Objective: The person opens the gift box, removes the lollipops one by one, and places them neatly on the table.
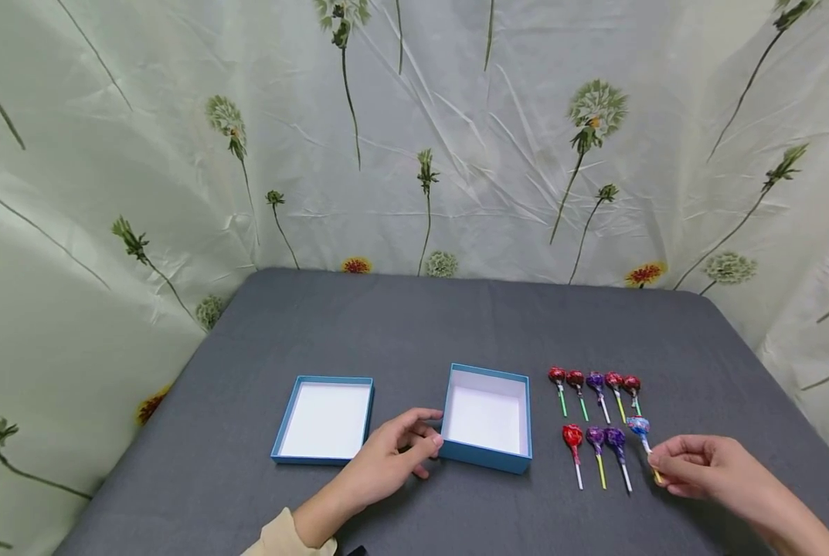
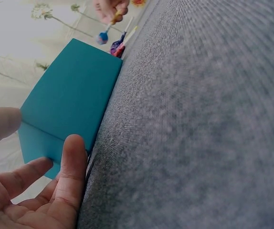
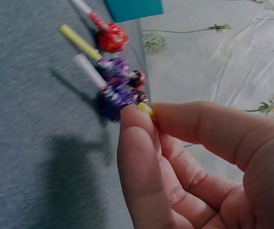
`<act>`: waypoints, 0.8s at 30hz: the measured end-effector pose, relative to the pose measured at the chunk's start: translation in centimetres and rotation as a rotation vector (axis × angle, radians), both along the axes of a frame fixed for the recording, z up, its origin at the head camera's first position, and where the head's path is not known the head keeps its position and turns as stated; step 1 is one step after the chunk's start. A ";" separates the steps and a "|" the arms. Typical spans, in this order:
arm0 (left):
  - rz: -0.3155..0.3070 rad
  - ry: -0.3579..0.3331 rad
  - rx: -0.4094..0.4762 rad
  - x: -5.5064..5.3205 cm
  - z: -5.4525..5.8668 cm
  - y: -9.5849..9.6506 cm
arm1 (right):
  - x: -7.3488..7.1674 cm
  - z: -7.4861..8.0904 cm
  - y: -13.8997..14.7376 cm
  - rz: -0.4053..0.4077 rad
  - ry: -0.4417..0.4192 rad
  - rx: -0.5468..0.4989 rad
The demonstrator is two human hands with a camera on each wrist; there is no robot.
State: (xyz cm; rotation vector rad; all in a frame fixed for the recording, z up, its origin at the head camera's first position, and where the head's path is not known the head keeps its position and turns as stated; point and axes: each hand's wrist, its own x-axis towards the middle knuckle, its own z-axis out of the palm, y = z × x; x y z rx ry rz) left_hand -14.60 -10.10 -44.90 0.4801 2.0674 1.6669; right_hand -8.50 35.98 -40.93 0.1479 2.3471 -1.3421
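Note:
My right hand [image 1: 702,467] pinches a lollipop [image 1: 639,425] with a blue wrapper by its yellow-ended stick, between thumb and fingers. In the right wrist view only the yellow stick end [image 3: 145,109] shows between the fingertips. Next to it on the table lie two rows of wrapped lollipops, among them a purple one [image 1: 616,437] and a red one [image 1: 572,435]. My left hand [image 1: 395,455] has its fingers loosely extended at the left side of an open blue box [image 1: 490,457] with a white inside. In the left wrist view the fingertips are right at the box's blue wall [image 2: 75,90].
A shallow blue lid [image 1: 324,417] with a white inside lies left of the box, beside my left forearm. The grey cloth-covered table [image 1: 414,332] ends at a flower-patterned curtain [image 1: 386,154] at the back and sides. A small black object [image 1: 357,550] shows at the bottom edge.

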 end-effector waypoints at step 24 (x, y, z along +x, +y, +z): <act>-0.015 0.026 -0.023 -0.1 0.3 -0.2 | 0.5 -1.8 -1.4 -0.040 0.056 0.250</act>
